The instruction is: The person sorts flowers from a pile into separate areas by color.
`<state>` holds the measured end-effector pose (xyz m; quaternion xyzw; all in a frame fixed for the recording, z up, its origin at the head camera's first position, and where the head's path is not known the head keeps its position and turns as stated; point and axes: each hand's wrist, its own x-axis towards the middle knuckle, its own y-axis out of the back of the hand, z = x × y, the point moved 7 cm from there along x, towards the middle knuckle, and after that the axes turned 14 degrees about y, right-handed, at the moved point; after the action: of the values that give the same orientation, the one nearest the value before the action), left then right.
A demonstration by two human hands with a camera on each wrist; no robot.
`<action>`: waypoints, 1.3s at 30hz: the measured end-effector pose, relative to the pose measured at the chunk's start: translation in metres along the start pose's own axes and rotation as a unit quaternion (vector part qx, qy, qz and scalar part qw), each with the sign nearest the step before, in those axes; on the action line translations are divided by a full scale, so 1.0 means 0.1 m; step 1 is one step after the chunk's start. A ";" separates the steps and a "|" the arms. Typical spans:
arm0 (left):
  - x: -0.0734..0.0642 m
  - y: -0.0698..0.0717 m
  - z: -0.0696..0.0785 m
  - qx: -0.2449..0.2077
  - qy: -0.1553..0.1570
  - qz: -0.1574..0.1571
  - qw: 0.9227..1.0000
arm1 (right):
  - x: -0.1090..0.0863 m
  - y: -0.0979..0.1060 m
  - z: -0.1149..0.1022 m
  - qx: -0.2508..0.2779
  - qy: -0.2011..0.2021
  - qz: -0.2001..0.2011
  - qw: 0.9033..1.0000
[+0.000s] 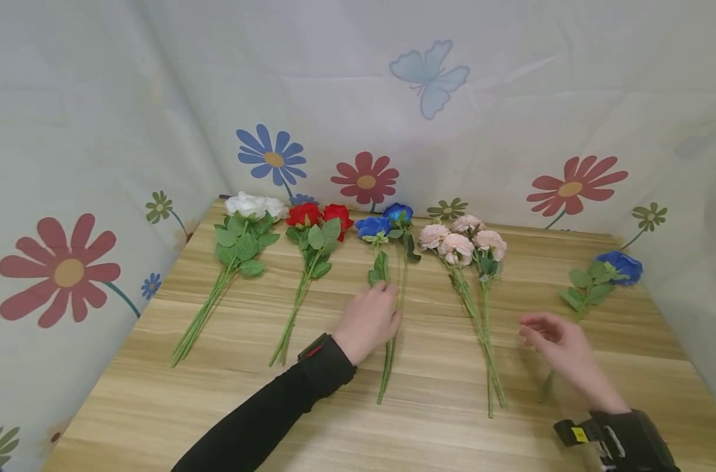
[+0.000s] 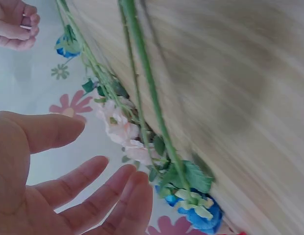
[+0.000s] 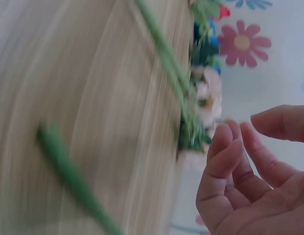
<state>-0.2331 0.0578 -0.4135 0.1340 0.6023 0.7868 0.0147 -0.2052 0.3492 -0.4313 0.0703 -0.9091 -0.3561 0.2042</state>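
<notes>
Two blue artificial roses (image 1: 374, 227) lie at mid-table, their green stems (image 2: 152, 93) running toward the near edge. Over these stems hovers my left hand (image 1: 370, 322); in the left wrist view its fingers are relaxed and hold nothing. On the right side lies a single blue rose (image 1: 620, 267), with leaves below its bloom. My right hand (image 1: 561, 351) is raised above the stem of that rose, its fingers loosely bent around nothing. A bunch of pale pink flowers (image 1: 456, 249) lies between the two hands, with crossed stems.
Left of the middle lie red roses (image 1: 305, 215) and, farther left, white roses (image 1: 248, 205), all with blooms toward the back. The wooden tabletop (image 1: 440, 432) meets a hanging cloth (image 1: 482, 151) printed with flowers and a butterfly behind and at the sides.
</notes>
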 end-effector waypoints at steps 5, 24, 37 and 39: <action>0.02 0.03 0.20 0.023 -0.023 0.003 0.999 | -0.10 0.27 0.16 -0.046 0.006 0.040 0.998; 0.01 -0.14 0.86 0.054 -0.086 -0.014 0.995 | -0.48 0.45 0.93 0.143 -0.213 0.011 0.967; 0.00 -0.17 0.85 0.043 -0.096 -0.008 0.994 | -0.41 0.35 0.98 0.309 -0.231 0.003 0.922; 0.00 -0.17 0.85 0.043 -0.096 -0.008 0.994 | -0.37 0.35 0.98 0.241 -0.245 -0.027 0.939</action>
<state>-0.2164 0.1428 -0.4097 0.2045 0.6323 0.7437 0.0732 -0.2120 0.4458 -0.4841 0.0522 -0.9874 -0.1382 -0.0570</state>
